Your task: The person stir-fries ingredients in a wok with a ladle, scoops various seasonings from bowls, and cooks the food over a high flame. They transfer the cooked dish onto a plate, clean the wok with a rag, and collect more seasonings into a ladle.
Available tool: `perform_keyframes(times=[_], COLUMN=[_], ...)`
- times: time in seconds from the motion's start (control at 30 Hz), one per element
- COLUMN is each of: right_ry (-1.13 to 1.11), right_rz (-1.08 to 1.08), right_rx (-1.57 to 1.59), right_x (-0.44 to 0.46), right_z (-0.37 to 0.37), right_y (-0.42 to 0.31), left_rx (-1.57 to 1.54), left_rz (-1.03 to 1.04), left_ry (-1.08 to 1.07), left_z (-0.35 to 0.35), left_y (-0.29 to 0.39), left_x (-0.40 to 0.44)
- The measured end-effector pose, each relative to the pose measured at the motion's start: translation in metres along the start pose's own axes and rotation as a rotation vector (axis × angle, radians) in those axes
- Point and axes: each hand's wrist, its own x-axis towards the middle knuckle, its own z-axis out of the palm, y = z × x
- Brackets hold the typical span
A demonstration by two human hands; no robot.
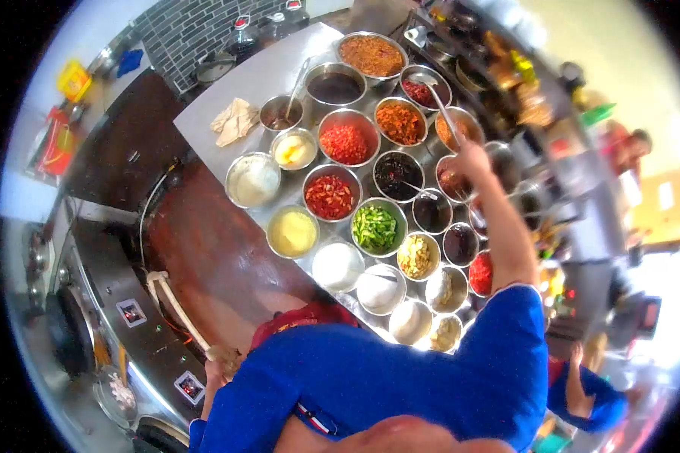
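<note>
My right hand grips the long handle of a metal ladle over the right side of the prep table. The ladle's bowl end rests in a steel pot of dark red sauce. Below that pot is one of orange-red chopped seasoning; an orange paste pot lies partly under the handle. At the lower left, my left hand is closed at a brownish bundle by the end of a pale, stick-like length. What it grips is not clear.
Several steel pots cover the table, among them green peppers, red chillies and white powder. A crumpled cloth lies at its corner. Stoves with woks stand left. Another person is at the lower right.
</note>
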Motion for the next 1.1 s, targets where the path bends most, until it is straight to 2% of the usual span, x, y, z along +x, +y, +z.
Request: perform_keyframes(times=[0.07, 0.2, 0.27, 0.37, 0.43, 0.5, 0.57, 0.6, 0.67, 0.77, 0.8, 0.83, 0.9, 0.93, 1.0, 1.07, 1.1], right_ry=[0.045, 0.036, -0.015, -0.195, -0.168, -0.096, -0.049, -0.028, -0.289, -0.585, -0.659, -0.564, -0.708, -0.785, -0.835, -0.871, -0.817], right_rz=[-0.032, -0.040, -0.032, 0.021, -0.038, -0.088, -0.077, -0.072, 0.074, 0.329, 0.419, 0.499, 0.489, 0.479, 0.443, 0.458, 0.332], right_rx=[-0.094, -0.089, -0.019, 0.353, 0.391, 0.449, 0.400, 0.376, 0.749, 1.423, 1.669, 1.727, 2.002, 2.138, 2.420, 2.753, 2.815], right_x=[0.024, 0.031, 0.028, 0.006, 0.008, 0.021, 0.045, 0.054, 0.051, 0.060, 0.057, 0.051, 0.061, 0.066, 0.070, 0.061, 0.055], right_z=[0.032, 0.046, 0.034, -0.039, -0.054, -0.045, -0.020, -0.010, -0.036, -0.040, -0.051, -0.060, -0.051, -0.043, -0.025, -0.011, 0.001], right_y=[0.021, 0.031, 0.022, -0.014, -0.014, -0.006, -0.001, 0.003, 0.002, 0.007, -0.002, -0.011, -0.008, -0.006, -0.003, -0.003, -0.004], left_rx=[0.269, 0.229, 0.309, 0.542, 1.034, 1.048, 0.593, 0.582, 0.559, 0.283, 0.609, 0.935, 0.979, 0.877, 0.691, 0.659, 0.662], left_rz=[-0.034, -0.007, -0.020, -0.060, 0.267, 0.408, 0.336, 0.289, 0.189, 0.047, 0.149, 0.250, 0.234, 0.212, 0.187, 0.208, 0.228], left_ry=[0.021, 0.013, -0.019, -0.088, -0.189, -0.189, -0.090, -0.094, -0.102, -0.117, -0.173, -0.225, -0.179, -0.154, -0.134, -0.137, -0.139], left_z=[0.001, 0.016, 0.017, 0.017, 0.017, 0.021, 0.026, 0.023, 0.012, 0.019, 0.016, 0.011, 0.013, 0.013, 0.016, 0.017, 0.017], left_y=[-0.024, -0.050, -0.046, -0.019, -0.012, -0.003, 0.004, 0.009, 0.002, 0.010, 0.004, 0.000, -0.001, -0.002, 0.001, 0.001, 0.001], left_x=[0.023, 0.038, 0.037, 0.035, 0.034, 0.030, 0.023, 0.029, 0.052, 0.041, 0.049, 0.056, 0.057, 0.056, 0.049, 0.042, 0.039])
